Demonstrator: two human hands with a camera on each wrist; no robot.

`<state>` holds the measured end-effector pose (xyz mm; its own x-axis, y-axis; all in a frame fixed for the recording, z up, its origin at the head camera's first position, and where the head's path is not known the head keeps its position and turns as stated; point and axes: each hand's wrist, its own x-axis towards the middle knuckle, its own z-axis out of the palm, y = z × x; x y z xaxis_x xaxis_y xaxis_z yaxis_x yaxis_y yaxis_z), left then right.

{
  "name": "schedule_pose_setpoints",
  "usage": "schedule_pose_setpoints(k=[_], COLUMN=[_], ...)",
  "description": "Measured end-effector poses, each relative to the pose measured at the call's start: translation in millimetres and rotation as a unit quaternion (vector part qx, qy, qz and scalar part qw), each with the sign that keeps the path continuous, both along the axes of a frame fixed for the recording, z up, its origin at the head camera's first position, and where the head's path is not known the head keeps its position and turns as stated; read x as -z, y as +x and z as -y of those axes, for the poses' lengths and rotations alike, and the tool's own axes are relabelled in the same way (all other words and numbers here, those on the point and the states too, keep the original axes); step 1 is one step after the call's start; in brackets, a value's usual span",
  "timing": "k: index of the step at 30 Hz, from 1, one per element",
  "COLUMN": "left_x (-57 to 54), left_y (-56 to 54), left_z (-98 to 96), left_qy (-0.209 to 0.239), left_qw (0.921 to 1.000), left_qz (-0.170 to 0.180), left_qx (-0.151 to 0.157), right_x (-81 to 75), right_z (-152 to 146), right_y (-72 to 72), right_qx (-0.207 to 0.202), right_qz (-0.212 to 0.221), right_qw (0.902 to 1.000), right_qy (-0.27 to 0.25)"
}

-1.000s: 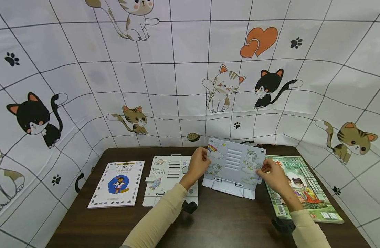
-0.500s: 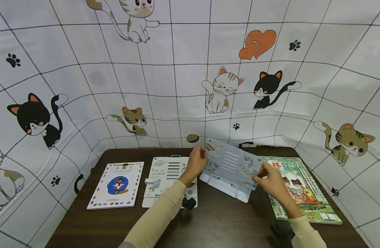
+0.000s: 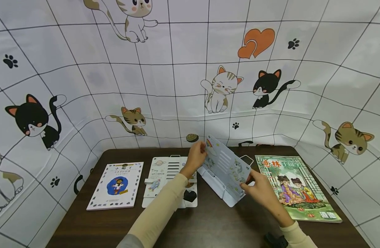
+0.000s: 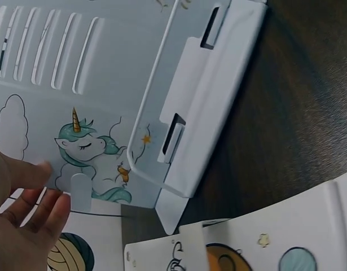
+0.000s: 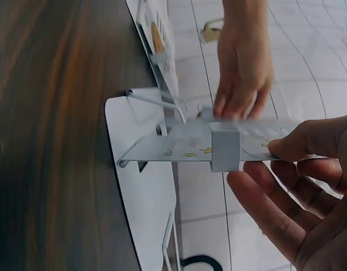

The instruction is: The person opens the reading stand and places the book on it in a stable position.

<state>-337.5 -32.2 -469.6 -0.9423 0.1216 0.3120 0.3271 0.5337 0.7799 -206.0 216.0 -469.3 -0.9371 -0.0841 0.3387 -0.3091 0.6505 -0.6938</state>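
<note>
A book stand (image 3: 222, 158) with unicorn and rainbow drawings stands on the table, angled with its right side nearer to me. My left hand (image 3: 196, 159) pinches its left edge. In the left wrist view, the thumb and fingers (image 4: 49, 206) meet at the panel's rim beside a unicorn drawing and a small side tab. My right hand (image 3: 261, 187) grips the opposite edge. Seen in the right wrist view, its thumb (image 5: 300, 141) lies on the printed face with fingers behind the panel. The base plate (image 5: 142, 197) and its wire holders show below.
A second book stand (image 3: 159, 168), printed "Tiny universe", lies flat on the table (image 3: 214, 230) behind my left forearm. Left of that is a white booklet (image 3: 115, 186). A green magazine (image 3: 296, 187) lies at the right. A cat-patterned cloth (image 3: 190, 79) hangs behind the table.
The unicorn stand has turned, its right side swinging toward me and leftward. My right hand moved along with it, while the left stayed near its place. More of the magazine is uncovered.
</note>
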Motion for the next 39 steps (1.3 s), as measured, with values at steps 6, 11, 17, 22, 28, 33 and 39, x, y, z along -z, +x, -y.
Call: schedule_pose_setpoints(k=[6, 11, 17, 22, 28, 33, 39], left_x=[-6.7, -8.8, -11.2, -12.4, -9.5, -4.1, 0.2], left_y=[-5.5, -11.0, -16.2, -15.5, -11.1, 6.6, 61.1], left_z=[0.2, -1.4, -7.3, -10.2, -6.4, -0.7, 7.5], left_qy=[0.006, 0.018, 0.011, 0.013, 0.031, 0.072, 0.106], left_qw=[0.9995, 0.9989, 0.9981, 0.9967, 0.9946, 0.9917, 0.9859], left_qz=[0.015, 0.017, 0.009, 0.01, 0.032, 0.057, 0.036], left_qx=[0.029, 0.04, 0.061, 0.079, 0.094, 0.09, 0.124], right_x=[1.9, 0.1, 3.8, 5.4, 1.9, 1.9, 1.3], right_z=[22.5, 42.1, 61.8, 72.3, 74.2, 72.9, 68.7], right_y=[4.5, 6.6, 5.8, 4.3, 5.8, 6.9, 9.6], right_qx=[-0.019, -0.062, -0.104, -0.136, -0.13, -0.136, -0.142], right_qz=[-0.048, -0.045, -0.026, -0.003, 0.01, 0.021, 0.026], right_qw=[0.9984, 0.997, 0.9942, 0.9906, 0.991, 0.99, 0.9884], right_qy=[0.023, 0.011, -0.001, -0.02, -0.029, -0.031, -0.048])
